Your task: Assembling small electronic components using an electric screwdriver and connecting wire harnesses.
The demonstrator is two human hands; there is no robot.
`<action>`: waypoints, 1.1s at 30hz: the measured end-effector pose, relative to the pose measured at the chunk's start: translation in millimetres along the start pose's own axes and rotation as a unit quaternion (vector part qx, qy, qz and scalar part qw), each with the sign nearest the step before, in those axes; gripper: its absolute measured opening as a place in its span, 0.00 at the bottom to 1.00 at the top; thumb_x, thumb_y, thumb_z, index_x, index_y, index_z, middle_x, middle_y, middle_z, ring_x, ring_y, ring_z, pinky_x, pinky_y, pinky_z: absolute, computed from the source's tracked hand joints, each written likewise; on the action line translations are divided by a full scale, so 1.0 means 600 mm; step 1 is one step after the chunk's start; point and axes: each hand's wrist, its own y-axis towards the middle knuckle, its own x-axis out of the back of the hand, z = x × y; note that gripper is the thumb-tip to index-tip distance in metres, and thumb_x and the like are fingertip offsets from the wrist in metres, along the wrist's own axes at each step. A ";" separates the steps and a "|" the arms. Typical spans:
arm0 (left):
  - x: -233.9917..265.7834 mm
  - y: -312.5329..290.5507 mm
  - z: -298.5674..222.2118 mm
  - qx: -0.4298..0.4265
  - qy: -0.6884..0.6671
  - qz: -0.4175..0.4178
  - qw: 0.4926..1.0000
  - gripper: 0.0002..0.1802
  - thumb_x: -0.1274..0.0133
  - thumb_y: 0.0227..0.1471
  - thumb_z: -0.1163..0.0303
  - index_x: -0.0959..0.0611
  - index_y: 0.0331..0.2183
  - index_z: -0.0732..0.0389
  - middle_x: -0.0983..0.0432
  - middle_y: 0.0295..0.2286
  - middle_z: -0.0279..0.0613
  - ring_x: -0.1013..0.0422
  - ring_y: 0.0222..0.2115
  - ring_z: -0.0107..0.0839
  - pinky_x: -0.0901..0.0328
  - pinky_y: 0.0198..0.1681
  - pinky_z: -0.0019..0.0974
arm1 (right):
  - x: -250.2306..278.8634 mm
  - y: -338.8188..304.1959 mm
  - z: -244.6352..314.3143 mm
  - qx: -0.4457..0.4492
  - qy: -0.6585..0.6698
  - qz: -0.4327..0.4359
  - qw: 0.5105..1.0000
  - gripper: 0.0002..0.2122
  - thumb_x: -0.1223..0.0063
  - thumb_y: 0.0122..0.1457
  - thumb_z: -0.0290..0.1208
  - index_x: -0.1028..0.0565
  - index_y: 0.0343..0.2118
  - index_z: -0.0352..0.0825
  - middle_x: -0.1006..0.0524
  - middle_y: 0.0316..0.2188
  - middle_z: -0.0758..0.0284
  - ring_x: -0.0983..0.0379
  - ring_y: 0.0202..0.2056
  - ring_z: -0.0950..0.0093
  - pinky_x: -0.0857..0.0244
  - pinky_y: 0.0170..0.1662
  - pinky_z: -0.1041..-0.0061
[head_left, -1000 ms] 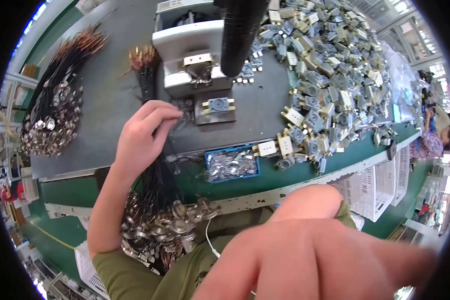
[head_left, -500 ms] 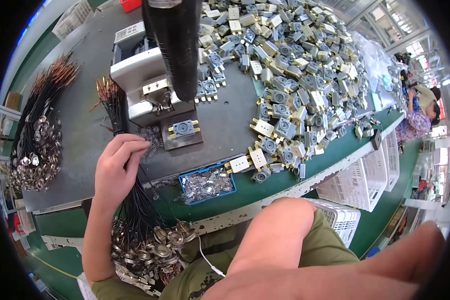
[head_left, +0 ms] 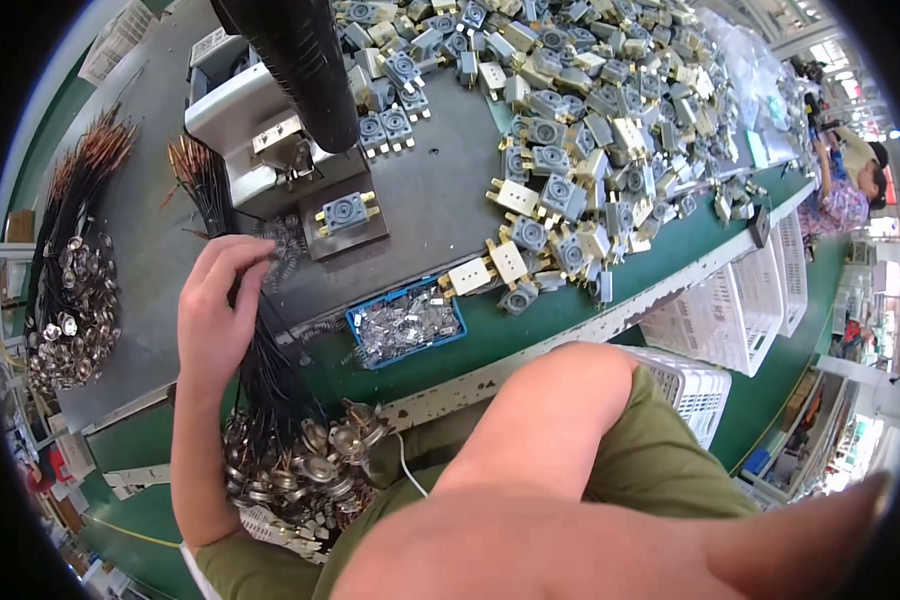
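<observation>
My left hand [head_left: 215, 305] is curled in a pinch at a small heap of coil springs [head_left: 289, 250]; what sits between its fingertips is too small to make out. Beneath its wrist runs a bundle of black wires [head_left: 270, 375] with round metal ends. Beside the springs, a grey plug insert with brass prongs [head_left: 345, 211] rests on the steel plate [head_left: 355, 245] of a bench press [head_left: 240, 120]. A blue tray [head_left: 405, 355] of small metal pieces lies nearer me. My bent right arm brings my right hand [head_left: 590, 555] close to the camera, large and blurred, its fingers unclear.
A big pile of grey and cream plug inserts [head_left: 580, 130] covers the table's far right. Another wire bundle [head_left: 70, 260] lies at left. The press's black cylinder [head_left: 300, 75] overhangs the table. White crates [head_left: 705, 320] stand below the right edge; another person [head_left: 840, 195] sits beyond.
The view has shifted, so the press and table sit farther up and left. My left hand remains by the springs. My right hand fills more of the lower edge.
</observation>
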 end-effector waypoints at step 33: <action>0.016 -0.026 -0.003 0.102 -0.240 -0.075 0.962 0.19 0.37 0.54 0.79 0.18 0.48 0.62 0.15 0.41 0.41 0.20 0.42 0.29 0.27 0.47 0.33 | -0.093 0.051 -0.243 -0.371 -0.074 0.125 0.917 0.09 0.40 0.64 0.27 0.24 0.43 0.29 0.20 0.33 0.69 0.26 0.34 0.83 0.30 0.40 0.79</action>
